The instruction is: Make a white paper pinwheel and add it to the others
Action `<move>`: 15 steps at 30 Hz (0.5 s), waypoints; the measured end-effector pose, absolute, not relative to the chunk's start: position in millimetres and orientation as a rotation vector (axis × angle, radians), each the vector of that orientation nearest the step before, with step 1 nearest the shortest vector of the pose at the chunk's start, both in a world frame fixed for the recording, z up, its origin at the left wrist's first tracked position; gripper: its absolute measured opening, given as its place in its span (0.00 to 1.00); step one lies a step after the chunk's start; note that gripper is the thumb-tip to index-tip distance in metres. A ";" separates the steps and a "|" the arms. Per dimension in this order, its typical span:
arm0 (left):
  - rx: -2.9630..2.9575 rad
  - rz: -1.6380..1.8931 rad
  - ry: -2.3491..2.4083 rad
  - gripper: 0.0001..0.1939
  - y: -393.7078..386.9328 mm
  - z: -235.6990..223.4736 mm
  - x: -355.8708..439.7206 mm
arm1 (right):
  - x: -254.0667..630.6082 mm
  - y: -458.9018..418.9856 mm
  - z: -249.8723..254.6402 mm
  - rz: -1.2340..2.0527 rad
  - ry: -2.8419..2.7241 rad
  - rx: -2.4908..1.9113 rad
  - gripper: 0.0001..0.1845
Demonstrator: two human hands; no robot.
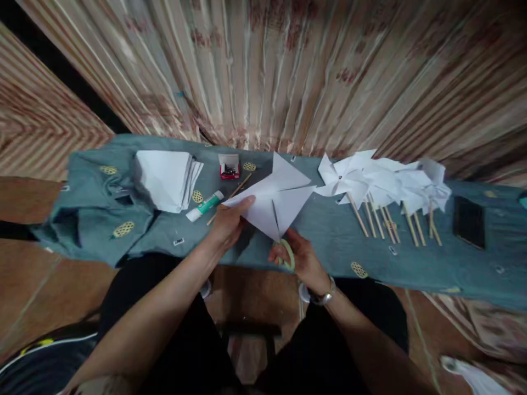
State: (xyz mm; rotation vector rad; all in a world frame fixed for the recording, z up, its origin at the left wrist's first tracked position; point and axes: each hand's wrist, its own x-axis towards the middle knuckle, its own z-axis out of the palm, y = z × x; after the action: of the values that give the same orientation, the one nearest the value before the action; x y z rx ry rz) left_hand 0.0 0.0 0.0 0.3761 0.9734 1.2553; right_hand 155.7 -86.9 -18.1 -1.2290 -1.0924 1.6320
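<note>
A white sheet of paper (267,200) is pinched at its left corner by my left hand (230,219), thumb on top. Slits run inward from its right and lower edges. My right hand (302,255) grips scissors (287,255) with pale yellow-green handles, their blades at the slit in the paper's lower edge. Left of the paper, a glue stick (205,206) with a green label lies beside a thin wooden stick (241,185). Behind them stands an open red box (229,167) of small metal pieces.
A stack of white paper (164,178) lies on the left of the cloth-covered table (329,252). Several paper pinwheels (348,173) on wooden sticks overlap at the right, near a dark phone (469,222). A patterned curtain (263,82) hangs along the far edge.
</note>
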 end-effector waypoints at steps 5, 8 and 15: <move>0.385 1.255 0.977 0.18 0.8 -1.2 0.5 | 156.8 -88.0 -22.1 1.634 -1.115 -1.237 0.38; 0.395 1.251 0.983 0.16 0.4 -1.1 0.1 | 157.0 -88.3 -23.3 1.626 -1.125 -1.242 0.36; 0.395 1.244 0.986 0.17 0.1 -2.5 -1.0 | 156.5 -87.5 -23.1 1.604 -1.132 -1.243 0.35</move>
State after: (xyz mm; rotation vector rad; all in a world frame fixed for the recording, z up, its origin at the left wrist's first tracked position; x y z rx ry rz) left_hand -1.0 0.1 -2.5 0.3947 0.9864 1.2437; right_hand 156.5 -87.5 -23.1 -1.2427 -1.1318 1.6037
